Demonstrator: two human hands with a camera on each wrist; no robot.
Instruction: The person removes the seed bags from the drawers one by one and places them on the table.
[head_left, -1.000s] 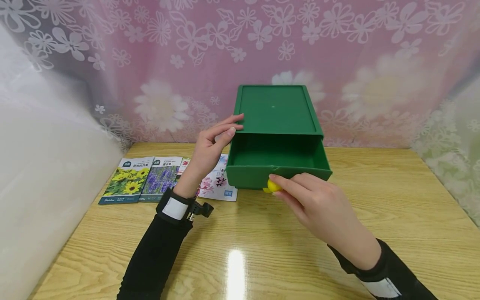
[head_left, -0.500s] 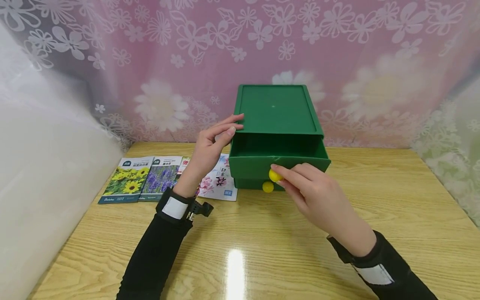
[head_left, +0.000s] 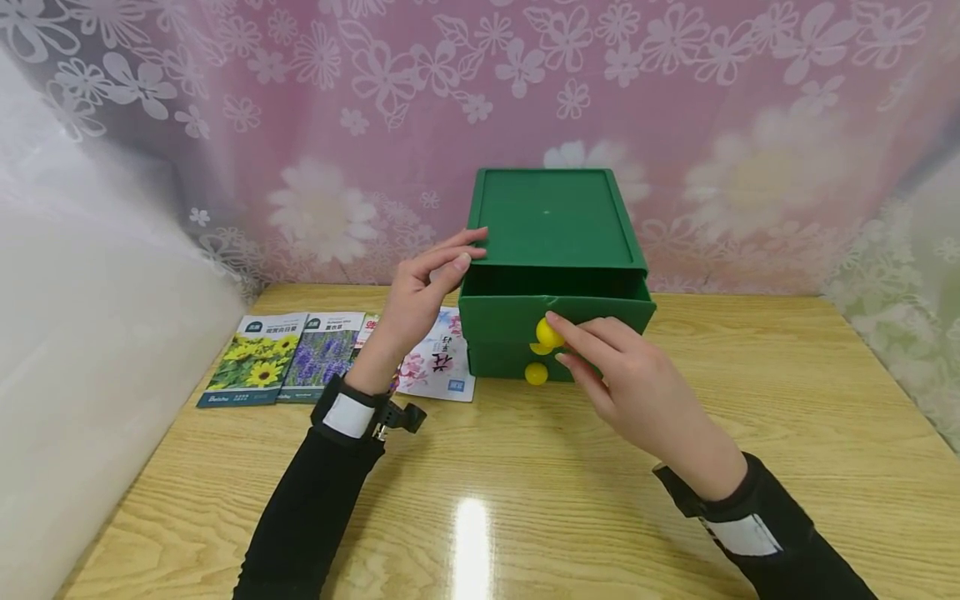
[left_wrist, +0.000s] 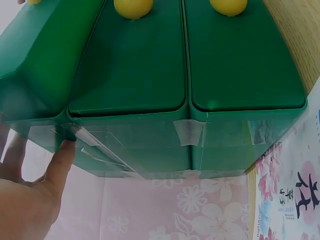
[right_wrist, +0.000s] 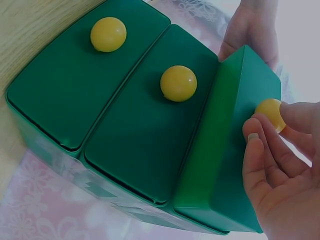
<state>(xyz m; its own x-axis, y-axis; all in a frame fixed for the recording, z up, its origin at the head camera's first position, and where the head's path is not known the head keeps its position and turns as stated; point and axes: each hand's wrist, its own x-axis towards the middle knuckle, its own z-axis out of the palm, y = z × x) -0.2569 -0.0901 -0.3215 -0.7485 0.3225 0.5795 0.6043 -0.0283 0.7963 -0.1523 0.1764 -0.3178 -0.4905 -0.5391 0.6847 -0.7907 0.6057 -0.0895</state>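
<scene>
A green drawer cabinet (head_left: pixel 551 217) with three stacked tiers stands on the table. Its top drawer (head_left: pixel 498 321) sticks partly out, with a dark gap behind its front. My right hand (head_left: pixel 637 387) holds that drawer's yellow round knob (right_wrist: pixel 270 114) between thumb and fingers. Fairly straight fingers of my left hand (head_left: pixel 420 292) rest on the cabinet's upper left edge, steadying contact at the side in the left wrist view. Both lower drawers, the middle one (right_wrist: pixel 145 117) and the bottom one (right_wrist: pixel 85 75), sit flush, each with a yellow knob. The top drawer's inside is mostly hidden.
Left of the cabinet lie several printed packets: one with sunflowers (head_left: pixel 255 362), one with purple flowers (head_left: pixel 324 354), and a white one with pink blossoms (head_left: pixel 435 367). The wooden table (head_left: pixel 525 483) spreads in front. A floral curtain (head_left: pixel 360 167) hangs behind.
The top drawer has slid inward, away from me, and its opening has narrowed. My right hand has moved forward with the knob. The left hand stays in place.
</scene>
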